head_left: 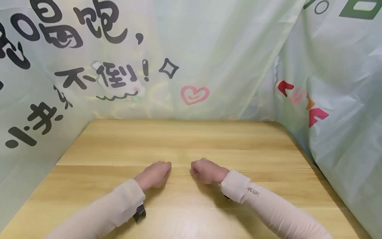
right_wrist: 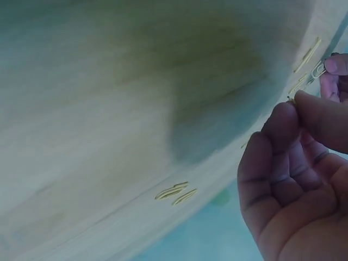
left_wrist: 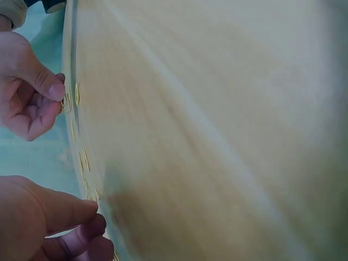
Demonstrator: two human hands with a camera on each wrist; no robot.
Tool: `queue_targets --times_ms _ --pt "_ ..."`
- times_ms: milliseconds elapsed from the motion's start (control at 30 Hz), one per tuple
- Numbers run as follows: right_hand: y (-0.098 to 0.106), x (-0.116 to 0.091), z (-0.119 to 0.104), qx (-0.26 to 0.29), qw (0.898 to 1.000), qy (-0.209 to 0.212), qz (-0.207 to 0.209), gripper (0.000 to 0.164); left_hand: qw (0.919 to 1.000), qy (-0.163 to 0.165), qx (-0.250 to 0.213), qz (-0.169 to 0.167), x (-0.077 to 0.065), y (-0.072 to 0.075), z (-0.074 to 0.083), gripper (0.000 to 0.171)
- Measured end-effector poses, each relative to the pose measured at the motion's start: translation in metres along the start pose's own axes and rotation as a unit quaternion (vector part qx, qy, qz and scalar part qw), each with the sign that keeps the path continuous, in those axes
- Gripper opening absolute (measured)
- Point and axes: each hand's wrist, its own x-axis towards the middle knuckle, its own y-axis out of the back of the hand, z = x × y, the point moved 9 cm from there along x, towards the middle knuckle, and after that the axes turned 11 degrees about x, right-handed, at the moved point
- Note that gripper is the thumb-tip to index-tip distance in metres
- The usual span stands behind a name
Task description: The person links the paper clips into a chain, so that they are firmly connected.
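Observation:
Both hands are low over the wooden table, fingertips facing each other a short way apart. Between thumb and fingertips, my left hand (head_left: 153, 175) pinches a paper clip (right_wrist: 318, 69), whose wire loop sticks out in the right wrist view. My right hand (head_left: 208, 170) pinches a gold paper clip (right_wrist: 291, 100) by thumb and index finger; most of it is hidden by the fingertips. More gold paper clips (right_wrist: 172, 191) lie on the table near the right hand. Others (left_wrist: 84, 160) show between the two hands in the left wrist view.
The wooden table (head_left: 185, 139) has printed cloth curtains (head_left: 238, 59) behind it and on both sides. The right curtain (head_left: 343, 132) bulges close to the table's right edge. A dark wrist device (head_left: 140, 213) sits under the left sleeve.

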Motion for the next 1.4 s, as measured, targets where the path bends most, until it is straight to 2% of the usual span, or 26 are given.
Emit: queue_targets --times_ms 67,133,267,500,700,800,1000,1133,1400 --pt "-0.001 0.000 0.000 0.006 1.000 0.007 0.004 0.019 1.0000 -0.004 0.001 0.006 -0.001 -0.002 -0.001 0.010" --pt "0.000 -0.001 -0.001 0.012 1.000 0.016 0.007 0.029 0.9999 -0.007 0.004 0.013 -0.001 -0.001 -0.001 0.010" --pt "0.008 -0.001 -0.003 0.007 0.999 0.035 0.016 0.040 0.9998 -0.007 -0.002 0.018 0.001 0.005 -0.002 0.016" --pt "0.019 -0.003 -0.004 0.009 0.999 0.030 0.035 0.026 0.9992 0.011 -0.025 0.030 0.003 0.011 -0.004 0.027" --pt "0.024 -0.004 -0.007 0.003 0.998 0.036 0.047 0.022 0.9961 -0.007 -0.047 0.075 0.003 0.025 0.001 0.026" --pt "0.027 -0.004 -0.010 0.007 0.997 0.045 0.057 0.021 0.9949 -0.011 -0.059 0.082 0.003 0.029 0.002 0.023" --pt "0.035 -0.006 -0.015 0.025 0.993 0.067 0.091 0.018 0.9930 -0.013 -0.080 0.086 0.002 0.037 0.003 0.025" --pt "0.040 -0.006 -0.016 0.036 0.992 0.064 0.107 0.017 0.9900 -0.017 -0.100 0.098 0.001 0.042 0.005 0.025" --pt "0.046 -0.007 -0.020 0.090 0.987 0.069 0.117 0.020 0.9849 -0.032 -0.117 0.123 0.001 0.052 0.008 0.024"
